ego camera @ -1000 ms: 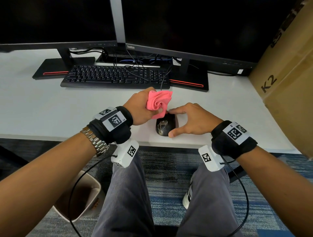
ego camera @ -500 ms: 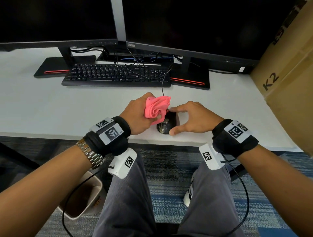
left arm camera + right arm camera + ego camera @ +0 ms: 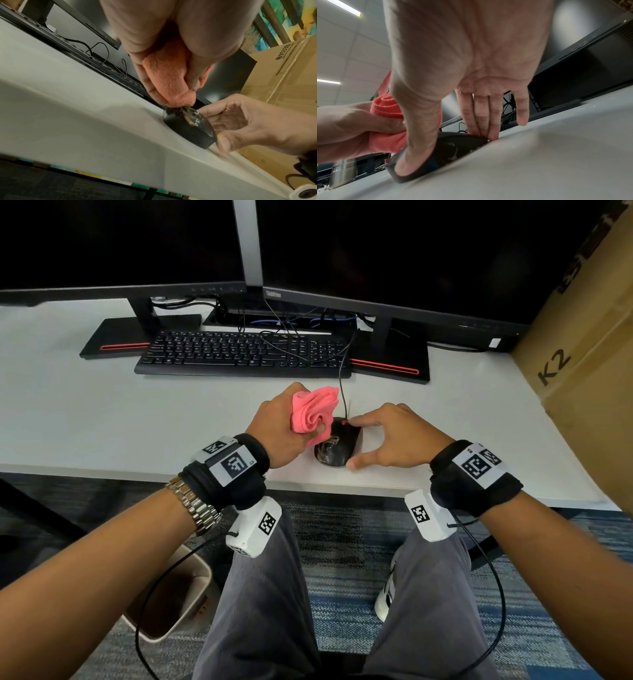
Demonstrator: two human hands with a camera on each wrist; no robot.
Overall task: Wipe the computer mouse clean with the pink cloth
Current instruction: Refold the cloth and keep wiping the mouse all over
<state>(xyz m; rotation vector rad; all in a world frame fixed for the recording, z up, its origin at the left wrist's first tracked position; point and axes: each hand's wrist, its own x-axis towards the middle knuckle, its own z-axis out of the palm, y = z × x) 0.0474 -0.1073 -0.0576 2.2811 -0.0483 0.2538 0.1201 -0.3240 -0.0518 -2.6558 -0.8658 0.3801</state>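
Pink cloth (image 3: 313,414), bunched in left hand (image 3: 279,433), now drawn slightly toward near desk edge across left flank of mouse (image 3: 337,448), exposing more of red scroll wheel (image 3: 343,422) than one second earlier.

Mouse (image 3: 337,448) on desk (image 3: 102,419), keyboard (image 3: 239,354) behind it.

I see a pink cloth (image 3: 313,414) against a glossy black mouse (image 3: 337,448) smeared with pale yellowish grime, on a plain white desk (image 3: 102,419). At the desk's far edge, black keyboard (image 3: 239,354), black monitors (image 3: 394,251) on black bases with red stripes; brown cardboard box (image 3: 589,364) with black "K2" at the right edge. My wrists wear black bands (image 3: 236,470) with black-and-white square markers, grey ribbed trousers (image 3: 263,594), blue-grey patterned carpet (image 3: 342,559).
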